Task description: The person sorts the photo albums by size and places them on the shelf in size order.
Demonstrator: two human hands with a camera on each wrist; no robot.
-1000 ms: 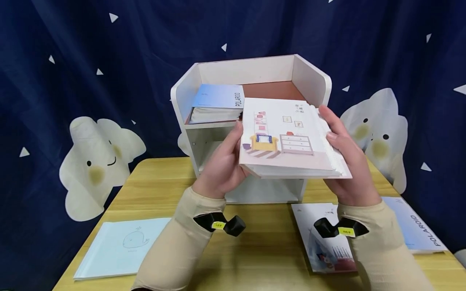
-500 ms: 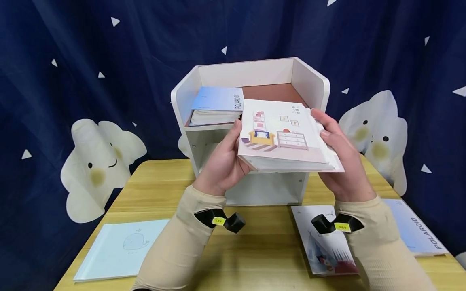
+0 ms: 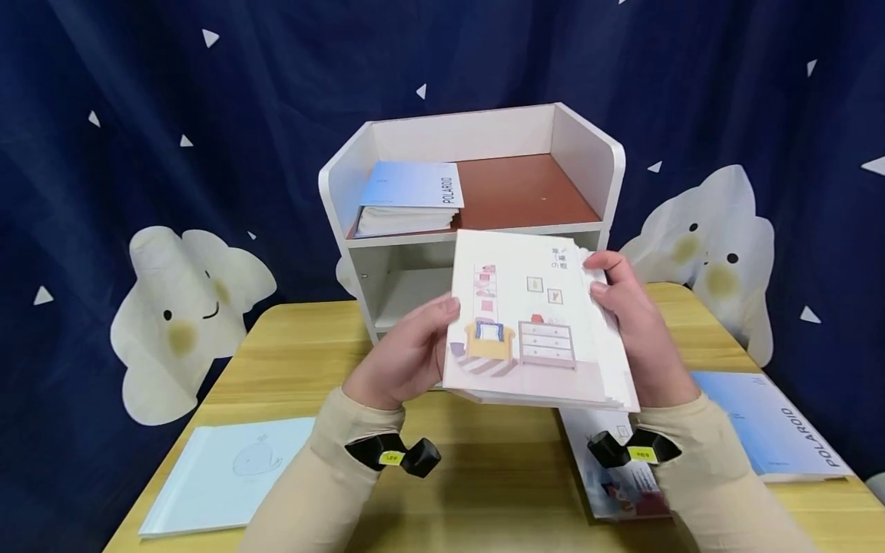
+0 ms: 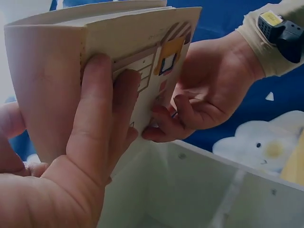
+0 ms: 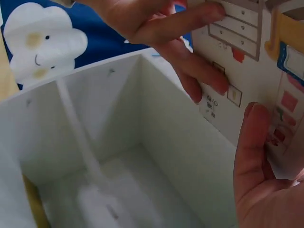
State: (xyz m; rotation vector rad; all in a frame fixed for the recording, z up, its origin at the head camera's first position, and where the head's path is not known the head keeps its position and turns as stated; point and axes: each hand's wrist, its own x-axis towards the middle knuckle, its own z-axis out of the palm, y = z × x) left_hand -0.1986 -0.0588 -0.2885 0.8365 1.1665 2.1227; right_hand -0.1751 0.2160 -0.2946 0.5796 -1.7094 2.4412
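Both hands hold a thick white book point(image 3: 515, 315) up in front of the shelf unit point(image 3: 611, 177). Its cover carries a yellow armchair and a chest of drawers, and it tilts toward the head camera. My left hand point(image 3: 401, 353) grips the left edge, thumb on the cover. At the right side my right hand point(image 3: 639, 330) pinches the page edges with thumb and index finger. In the left wrist view the pale spine of the book point(image 4: 47, 90) shows between fingers. Most of the fingers beneath it are hidden in the head view.
On the shelf's brown top lies a blue POLAROID book point(image 3: 411, 184), at the left. A whale-cover book point(image 3: 228, 476) lies on the wooden table point(image 3: 304, 338). At the right are another blue POLAROID book point(image 3: 767, 426) and a tent-picture book point(image 3: 611, 468), partly behind my right arm.
Both hands have lowered the book and tipped its cover more toward the head camera. It no longer overlaps most of the shelf's brown top, which shows more now.
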